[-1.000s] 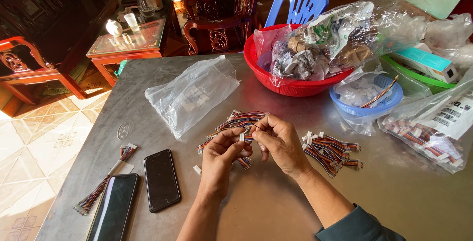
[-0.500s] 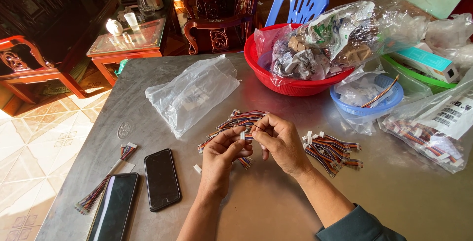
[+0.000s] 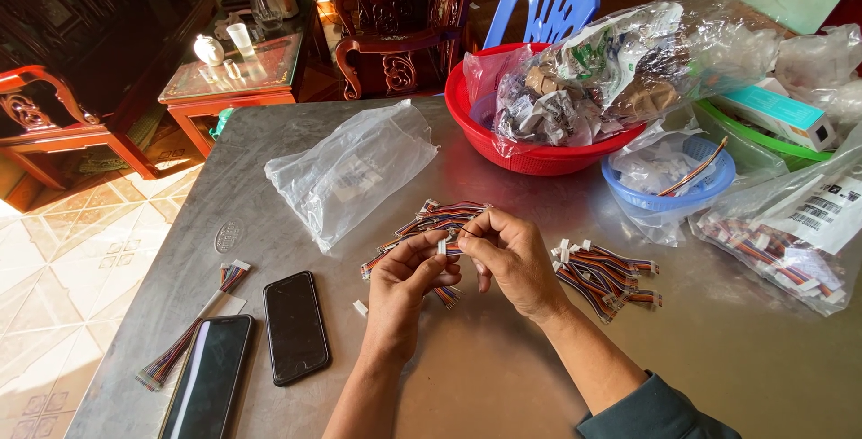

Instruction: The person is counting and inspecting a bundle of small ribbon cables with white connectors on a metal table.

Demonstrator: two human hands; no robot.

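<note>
Mid-frame: I saw left hand (image 3: pixel 409 282) and right hand (image 3: pixel 512 255) pinched on white connector (image 3: pixel 442 245) of ribbon cable, raised off surface (image 3: pixel 503 376) (for finger access); cable pile (image 3: pixel 431 219) just behind.

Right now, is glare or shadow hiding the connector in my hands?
Head view: sharp overall; the small white connector between left hand and right hand is evenly lit; sunlight sheens the metal table and glares on the clear plastic bag; wide-angle bending at edges.
</note>
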